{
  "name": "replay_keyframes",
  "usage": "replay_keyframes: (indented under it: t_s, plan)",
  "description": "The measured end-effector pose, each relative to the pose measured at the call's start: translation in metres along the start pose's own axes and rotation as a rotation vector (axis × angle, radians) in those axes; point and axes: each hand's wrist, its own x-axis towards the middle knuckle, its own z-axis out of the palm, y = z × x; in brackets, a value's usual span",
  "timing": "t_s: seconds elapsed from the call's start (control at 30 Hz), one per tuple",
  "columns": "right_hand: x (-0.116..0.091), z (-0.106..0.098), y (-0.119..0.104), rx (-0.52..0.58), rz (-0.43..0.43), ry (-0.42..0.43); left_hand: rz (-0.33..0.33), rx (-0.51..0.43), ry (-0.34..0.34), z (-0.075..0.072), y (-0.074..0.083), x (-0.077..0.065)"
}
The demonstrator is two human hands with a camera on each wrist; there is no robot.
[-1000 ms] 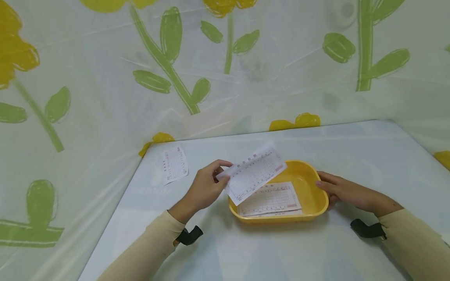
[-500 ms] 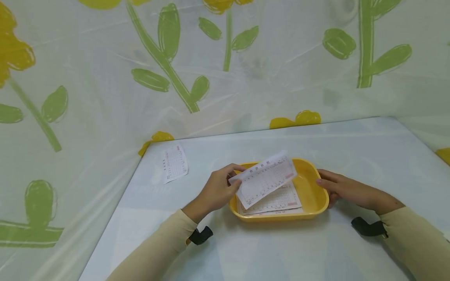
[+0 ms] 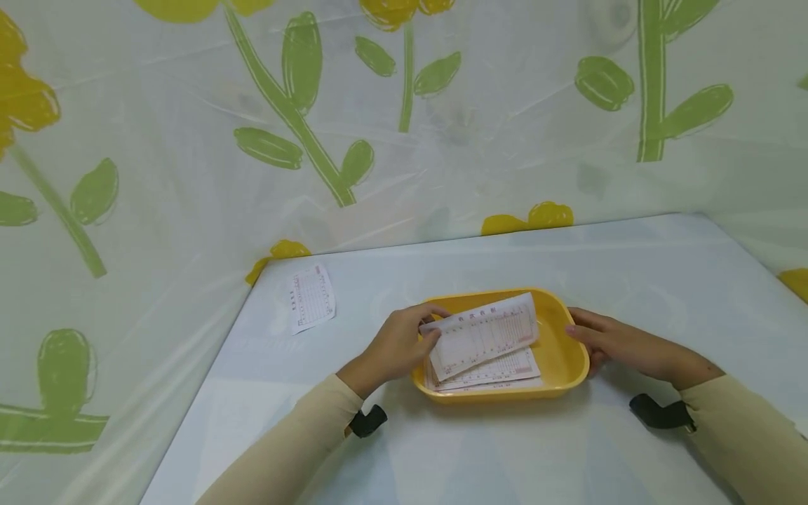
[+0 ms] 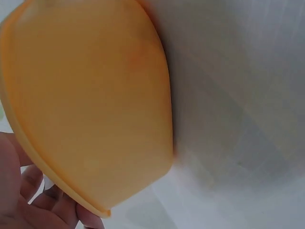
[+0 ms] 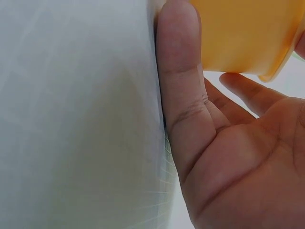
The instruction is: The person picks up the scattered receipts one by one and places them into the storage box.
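Paper slip held over a yellow basin, both hands engaged

The left hand (image 3: 400, 344) pinched the upper slip (image 3: 482, 337) by its left end, thumb and fingers brought together on the paper. This printed slip slanted over the yellow basin (image 3: 562, 358), its right end higher than its lower left corner, and partly covered the lower slips (image 3: 527, 365) lying on the basin floor. Whether the upper slip touched those beneath could not be told. The right hand (image 3: 625, 344) held the basin at its right end, the thumb at the rim and the fingers, fairly straight, against the outer wall; the right wrist view showed the little finger stretched along the tabletop. The basin stood upright on the pale table (image 3: 505, 456). A separate slip (image 3: 312, 300) lay well apart, near the table's far left corner. Beige sleeves (image 3: 293, 438) covered both forearms, with a black band (image 3: 368, 421) near each wrist. Behind the table hung a pale sheet (image 3: 467, 175) printed with yellow flowers and green leaves.
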Motion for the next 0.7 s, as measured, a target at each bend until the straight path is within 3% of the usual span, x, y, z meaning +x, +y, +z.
replay_keyframes:
  t_s: [0.3, 0.5, 0.7]
  plan:
    - [0.0, 0.001, -0.003, -0.001, -0.006, -0.011, 0.075, 0.202, -0.027, 0.0, 0.002, 0.011]
    - [-0.001, 0.0, -0.005, -0.013, -0.003, -0.001, 0.022, 0.381, -0.04, 0.007, 0.0, 0.017]
    - [0.0, 0.0, -0.004, -0.024, 0.007, 0.006, 0.0, 0.622, -0.061, 0.011, 0.006, 0.02]
